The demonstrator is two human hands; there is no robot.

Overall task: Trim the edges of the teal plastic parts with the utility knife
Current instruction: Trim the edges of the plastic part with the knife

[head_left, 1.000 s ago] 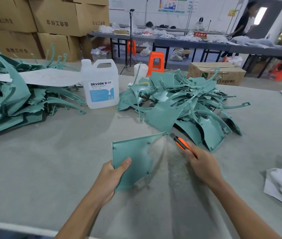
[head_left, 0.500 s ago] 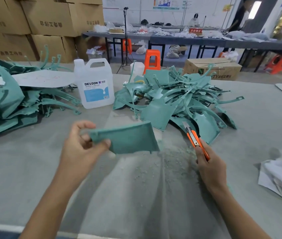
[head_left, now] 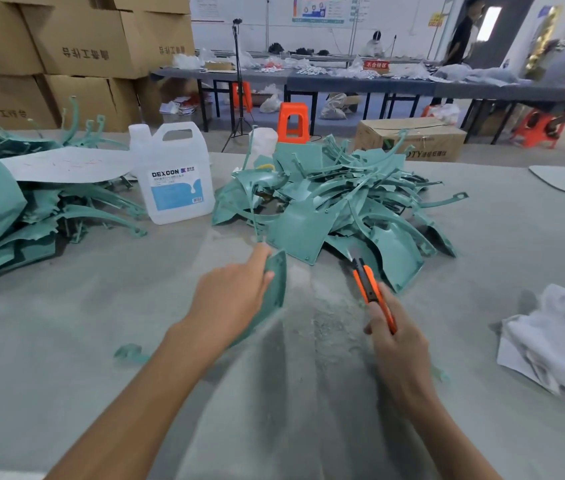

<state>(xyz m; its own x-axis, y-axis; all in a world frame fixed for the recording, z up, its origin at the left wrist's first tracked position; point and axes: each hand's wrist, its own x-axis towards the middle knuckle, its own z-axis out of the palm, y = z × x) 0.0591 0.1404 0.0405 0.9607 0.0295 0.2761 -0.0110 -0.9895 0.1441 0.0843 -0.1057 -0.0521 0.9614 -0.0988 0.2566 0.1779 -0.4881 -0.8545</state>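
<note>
So the left hand point(head_left: 229, 299) just flipped the teal part point(head_left: 276, 282) edge-on, fingers gripping it. The right hand point(head_left: 395, 348) has its fingers wrapped round the utility knife point(head_left: 373, 292), with the blade clear of the part. Guessing a fresh edge gets trimmed next.

Two heaps of teal parts point(head_left: 336, 209), one jug point(head_left: 173, 174), one cloth point(head_left: 558, 337); left hand point(head_left: 229, 303) holds one part point(head_left: 277, 282), right hand point(head_left: 398, 348) one knife point(head_left: 373, 292).

Left hand point(head_left: 229, 299) grips teal part point(head_left: 276, 285); right hand point(head_left: 395, 344) grips utility knife point(head_left: 369, 289).
</note>
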